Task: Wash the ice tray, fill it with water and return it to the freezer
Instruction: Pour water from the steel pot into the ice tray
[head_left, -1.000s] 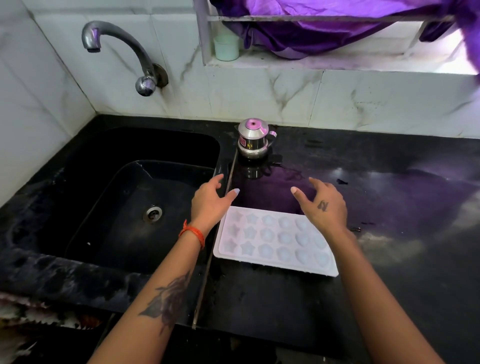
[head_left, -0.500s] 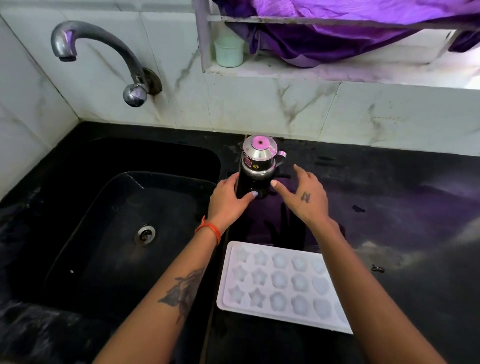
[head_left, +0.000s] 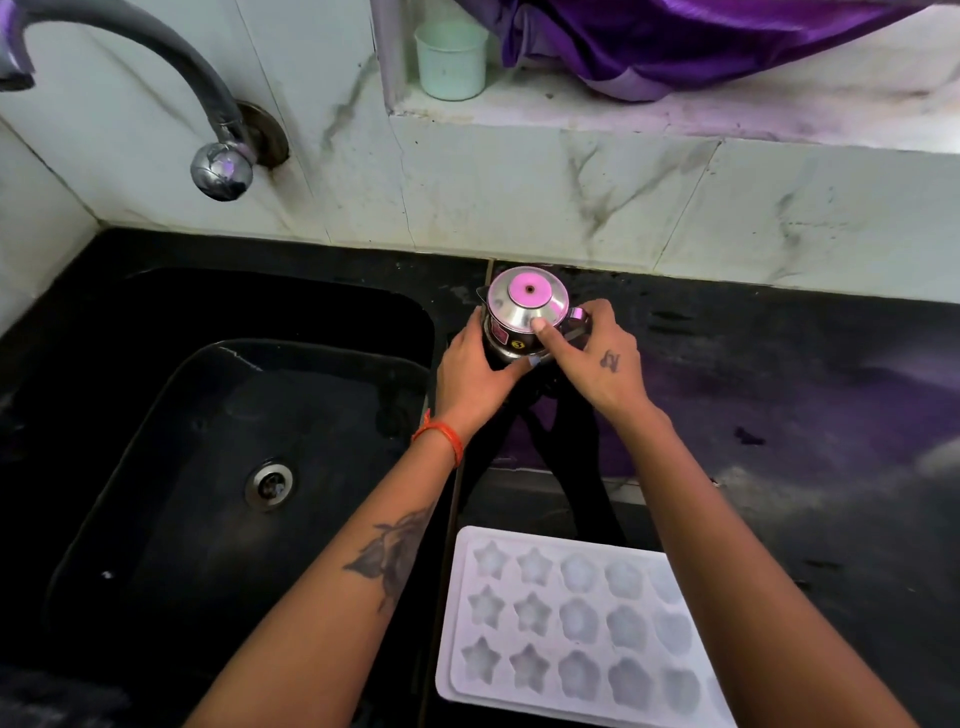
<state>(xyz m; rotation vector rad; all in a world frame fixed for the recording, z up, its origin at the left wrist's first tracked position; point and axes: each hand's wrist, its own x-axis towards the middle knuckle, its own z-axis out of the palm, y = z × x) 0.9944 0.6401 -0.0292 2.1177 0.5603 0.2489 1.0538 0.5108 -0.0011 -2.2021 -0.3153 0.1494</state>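
Both hands were on the small steel pot that stood at the back edge of the black worktop, just beside the sink's right rim and close under the marble wall. The left hand curled round the pot's left side, thumb under its front. The right hand gripped the pot from the right, at the handle, with the thumb pressed on the lid's rim. The lid carried a pink disc at its middle.

The tray lay flat at the worktop's front edge, well apart from the pot, its left side near the sink's rim. No hand touched it; the right forearm crossed over its right end. Its cups faced up, star shapes in the left columns and rounder ones to the right; whether they held anything could not be told.

The tap arched from the wall over the sink's back left corner. A pale cup stood on the ledge above, beside a purple cloth.
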